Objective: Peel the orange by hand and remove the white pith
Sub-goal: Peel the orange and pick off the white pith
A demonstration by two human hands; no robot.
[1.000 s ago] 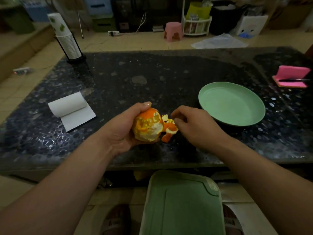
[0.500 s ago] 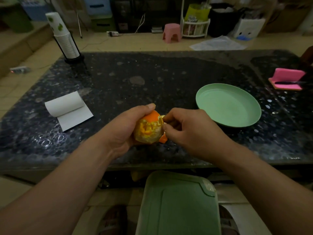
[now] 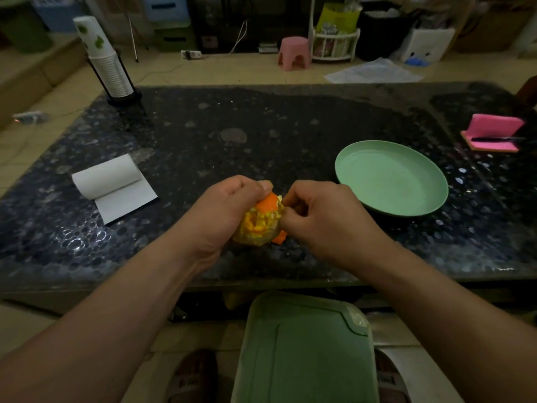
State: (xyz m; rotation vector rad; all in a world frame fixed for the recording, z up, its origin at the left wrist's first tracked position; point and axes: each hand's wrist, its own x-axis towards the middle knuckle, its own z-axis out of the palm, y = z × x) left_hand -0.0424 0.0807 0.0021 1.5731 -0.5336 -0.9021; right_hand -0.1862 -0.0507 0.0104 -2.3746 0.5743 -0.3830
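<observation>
A partly peeled orange (image 3: 259, 225) sits between my two hands, over the near edge of the dark table (image 3: 261, 135). Most of its near face shows yellowish pith; a patch of orange peel (image 3: 268, 203) remains on top and a strip of peel (image 3: 279, 237) hangs at the lower right. My left hand (image 3: 223, 212) grips the fruit from the left, thumb over the top. My right hand (image 3: 322, 219) has its fingers curled against the fruit's right side, pinching at the peel there. The fruit's far side is hidden.
A pale green plate (image 3: 430, 205) lies on the table to the right. A roll of white paper (image 3: 112, 181) lies left, a cup stack (image 3: 104, 59) stands far left, a pink holder (image 3: 494, 132) far right. A green board (image 3: 305, 350) is below the table edge.
My right hand moved in from the loose peel strip to press against the orange's right side. The left hand rolled the fruit, its thumb now further over the top.
</observation>
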